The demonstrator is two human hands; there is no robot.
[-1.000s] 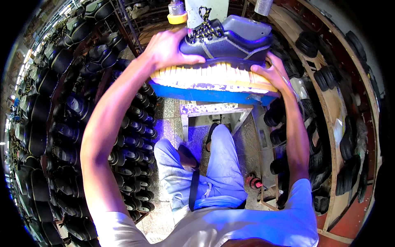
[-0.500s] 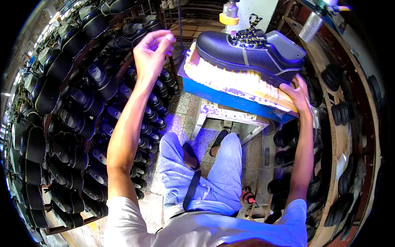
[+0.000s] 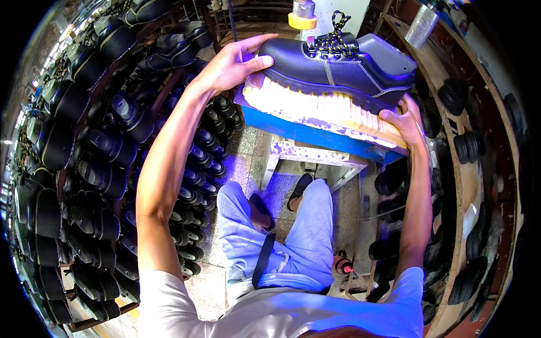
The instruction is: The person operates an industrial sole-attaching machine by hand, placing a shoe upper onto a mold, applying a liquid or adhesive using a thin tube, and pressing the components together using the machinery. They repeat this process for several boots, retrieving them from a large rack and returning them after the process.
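Note:
A black lace-up shoe (image 3: 344, 70) with a thick ridged sole rests on a pad of pale upright strips (image 3: 315, 110). Its toe points left, and black-and-yellow laces (image 3: 332, 48) stand up in a loop. A dark last shows in the shoe's opening. My left hand (image 3: 234, 65) holds the toe, thumb on the near side; the other fingers reach round the far side, partly hidden. At the heel end, my right hand (image 3: 407, 125) grips the shoe low by the sole, with the thumb at the pad's edge and fingers behind.
Under the pad is a blue metal bed (image 3: 304, 130) on a worn white stand (image 3: 315, 153). A rod with a yellow collar (image 3: 302, 21) hangs above the shoe, and a metal cylinder (image 3: 421, 27) is to its right. Racks of black shoe uppers (image 3: 101, 174) fill the left; shelves of black soles (image 3: 469, 151) line the right.
My left hand has come from the air left of the shoe onto its toe. My right hand stays at the heel end. The view has shifted slightly.

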